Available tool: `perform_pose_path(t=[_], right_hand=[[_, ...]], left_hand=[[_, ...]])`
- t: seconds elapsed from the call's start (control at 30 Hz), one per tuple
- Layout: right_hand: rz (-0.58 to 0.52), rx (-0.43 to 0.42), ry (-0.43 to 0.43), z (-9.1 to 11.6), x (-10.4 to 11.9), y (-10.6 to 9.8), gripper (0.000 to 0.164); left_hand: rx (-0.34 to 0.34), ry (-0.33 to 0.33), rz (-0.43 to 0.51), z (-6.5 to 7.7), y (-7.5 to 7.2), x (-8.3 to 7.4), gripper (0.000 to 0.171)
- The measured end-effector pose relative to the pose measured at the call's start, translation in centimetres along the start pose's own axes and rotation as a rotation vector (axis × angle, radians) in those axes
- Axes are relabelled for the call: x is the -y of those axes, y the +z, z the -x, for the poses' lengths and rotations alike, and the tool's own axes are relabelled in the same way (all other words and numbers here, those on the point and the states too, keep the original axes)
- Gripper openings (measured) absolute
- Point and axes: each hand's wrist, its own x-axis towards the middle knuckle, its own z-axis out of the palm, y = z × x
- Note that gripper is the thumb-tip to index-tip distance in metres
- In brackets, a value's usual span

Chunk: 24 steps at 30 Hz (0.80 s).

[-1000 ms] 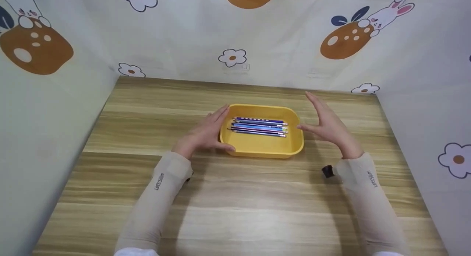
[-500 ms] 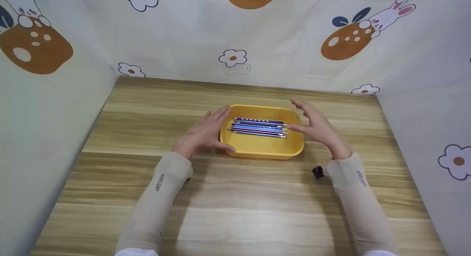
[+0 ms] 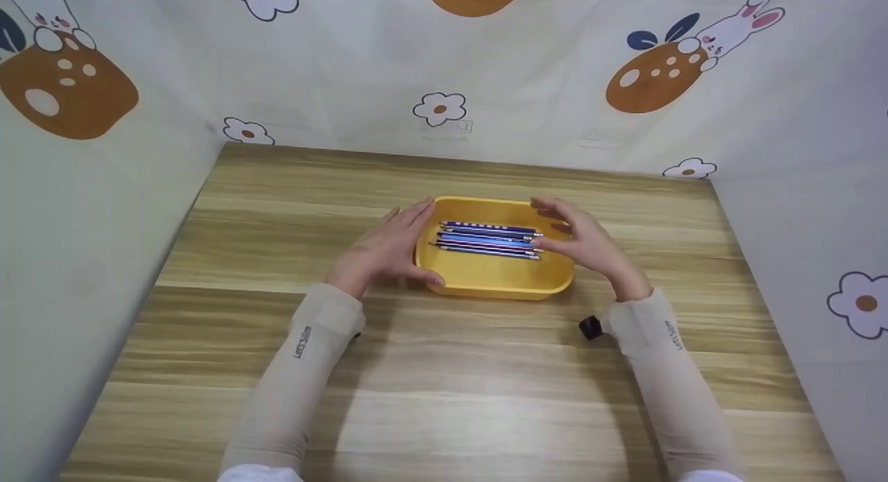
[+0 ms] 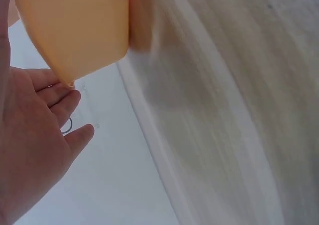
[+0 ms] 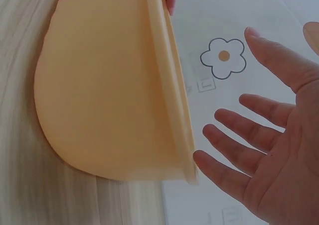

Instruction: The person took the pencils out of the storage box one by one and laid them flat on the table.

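A yellow plastic tray (image 3: 485, 279) sits on the table, with several pencils (image 3: 485, 240) side by side in it, mostly blue and purple striped, their eraser ends to the right. My left hand (image 3: 381, 250) holds the tray's left end, thumb over the near rim and fingers at the far corner. In the left wrist view its fingertips (image 4: 70, 93) meet the rim from below. Over the tray's right end hovers my right hand (image 3: 583, 239), fingers spread and thumb tip close over the eraser ends. The right wrist view shows its palm beside the tray rim with nothing held.
The wood-grain table (image 3: 444, 385) is enclosed by a pale cloth backdrop (image 3: 347, 66) printed with flowers, rabbits and oranges. Small black wrist cameras are strapped to the sleeves, the right one (image 3: 591, 327) hanging low above the table.
My right hand has moved left from beside the tray to over its right end, and its fingers have drawn a little closer to the thumb. The left hand and tray stay put.
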Motion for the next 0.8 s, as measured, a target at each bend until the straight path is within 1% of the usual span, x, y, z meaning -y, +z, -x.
perform_pose_path(t=[0.07,0.3,0.6,0.8], right_hand=[[-0.021,0.008,0.005,-0.1,-0.1,0.3,0.071],[-0.074,0.038,-0.006,-0.3,-0.4,1.0,0.068],[-0.100,0.055,-0.026,-1.0,-0.9,2.0,0.059],[-0.111,0.056,-0.001,-1.3,-0.7,2.5,0.060]], left_hand=[[0.001,0.002,-0.001,0.0,0.0,0.0,0.132],[-0.003,0.028,-0.066,-0.1,-0.1,-0.1,0.132],[-0.007,0.004,-0.052,0.0,-0.2,-0.3,0.131],[-0.016,0.008,-0.059,-0.1,0.1,-0.2,0.132]])
